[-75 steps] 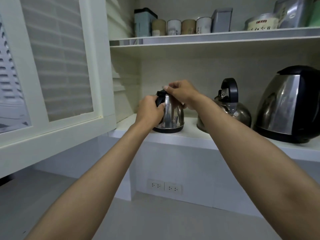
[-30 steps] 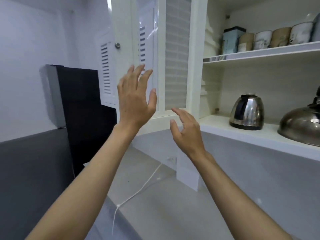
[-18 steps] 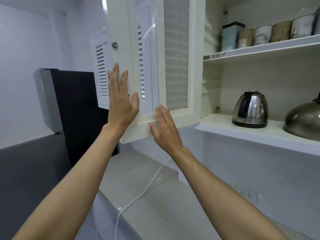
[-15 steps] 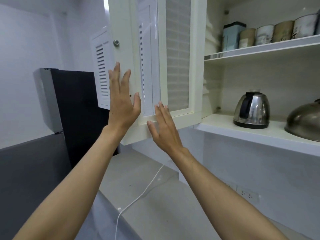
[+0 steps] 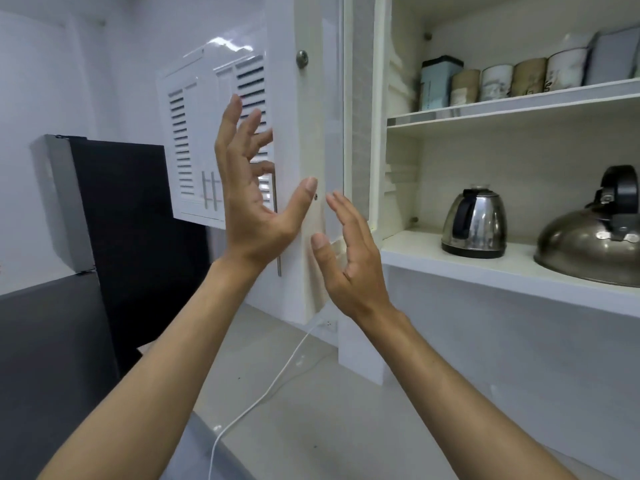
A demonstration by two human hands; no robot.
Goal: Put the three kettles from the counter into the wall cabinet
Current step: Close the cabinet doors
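The wall cabinet's door [image 5: 308, 133] stands edge-on to me, swung halfway. My left hand [image 5: 249, 202] straddles its free edge, with spread fingers behind the outer face and the thumb on the near side. My right hand [image 5: 349, 258] is flat and open beside the door's inner face. On the cabinet's lower shelf [image 5: 433, 258] stand a small steel kettle [image 5: 474, 223] and, to its right, a domed kettle [image 5: 588, 251] with a black handle. A third kettle is out of view.
Tins and canisters [image 5: 502, 81] line the upper shelf. A black fridge [image 5: 131, 237] stands at the left, with a louvred cabinet [image 5: 207, 150] beyond it. A white cable [image 5: 263, 393] runs across the grey counter [image 5: 329, 427] from a wall socket [image 5: 330, 325].
Both hands let go of the small kettle on the shelf and moved left to the door. The door has swung from wide open to edge-on, and my left fingers now reach behind it.
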